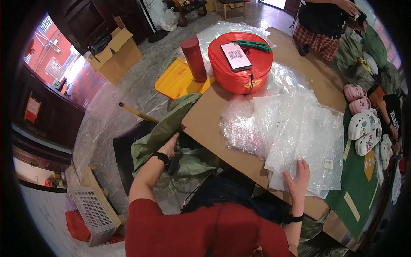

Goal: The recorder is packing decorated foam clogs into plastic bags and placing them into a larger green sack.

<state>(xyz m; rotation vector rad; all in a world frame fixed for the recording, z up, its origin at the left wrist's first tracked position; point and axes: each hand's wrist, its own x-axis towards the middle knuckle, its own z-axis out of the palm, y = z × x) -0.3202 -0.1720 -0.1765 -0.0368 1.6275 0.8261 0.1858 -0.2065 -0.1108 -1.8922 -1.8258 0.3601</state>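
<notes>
My left hand (170, 147) reaches into the mouth of a green woven sack (160, 128) left of the table. Its visible fingers look stretched out; part of the hand is hard to make out against the sack's folds. My right hand (298, 176) lies on the near edge of a stack of clear plastic bags (299, 137), thumb and fingers apart. The stack rests on a brown cardboard-topped table (209, 120), beside shiny, crinkled clear packaging (244, 124).
A big red roll of plastic twine (231, 81) bears a phone (235, 56) and green cutters (252, 44). Behind it stand a red cylinder (194, 60) and a yellow stool (173, 81). Clogs (364, 128) line the right side. Another person (321, 25) stands at the far right.
</notes>
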